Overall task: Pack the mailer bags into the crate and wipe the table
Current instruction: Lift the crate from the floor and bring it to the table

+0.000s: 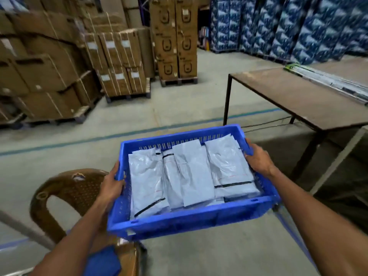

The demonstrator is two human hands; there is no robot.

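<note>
Mailer bags (191,176) lie in the crate (189,220), table (298,100) beyond right.

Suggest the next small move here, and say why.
Probably set the crate down: the left hand and right hand grip its side rims, the mailer bags already lie inside, and no hand is free for wiping the table.

Blue slatted crate (189,218) in mid-air — flat grey mailer bags (193,176) inside, side by side.
</note>
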